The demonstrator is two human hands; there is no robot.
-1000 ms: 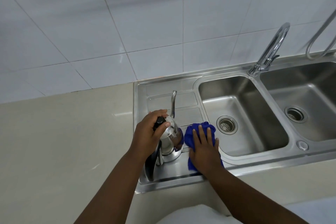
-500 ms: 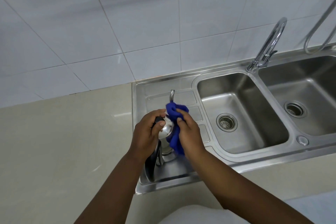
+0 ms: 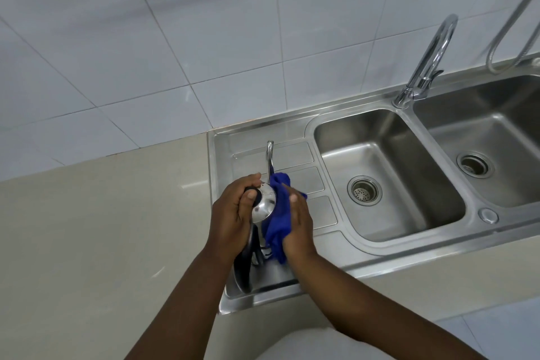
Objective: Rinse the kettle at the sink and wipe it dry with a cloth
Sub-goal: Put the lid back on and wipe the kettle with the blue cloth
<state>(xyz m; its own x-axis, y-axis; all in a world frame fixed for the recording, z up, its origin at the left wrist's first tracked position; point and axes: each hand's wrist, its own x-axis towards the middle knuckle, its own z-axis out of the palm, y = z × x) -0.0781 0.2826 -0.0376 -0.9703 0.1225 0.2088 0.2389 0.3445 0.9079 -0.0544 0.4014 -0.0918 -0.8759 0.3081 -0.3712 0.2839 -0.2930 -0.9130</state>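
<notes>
A shiny steel kettle (image 3: 263,203) with a thin gooseneck spout and a black handle stands on the sink's drainboard (image 3: 295,155). My left hand (image 3: 230,213) grips its lid, fingers over the black knob. My right hand (image 3: 298,222) presses a blue cloth (image 3: 279,219) against the kettle's right side. The cloth covers most of that side and hangs down towards the base. The spout sticks up beyond both hands.
Two steel basins lie to the right, the near basin (image 3: 388,184) with a strainer drain. A curved chrome tap (image 3: 426,61) rises between them, and a metal hose (image 3: 514,23) hangs at the far right. Beige counter (image 3: 102,228) lies left; white tiled wall behind.
My right hand lifted the blue cloth off the drainboard and brought it against the kettle's right side, then slid it lower along the body. My left hand stayed on the lid.
</notes>
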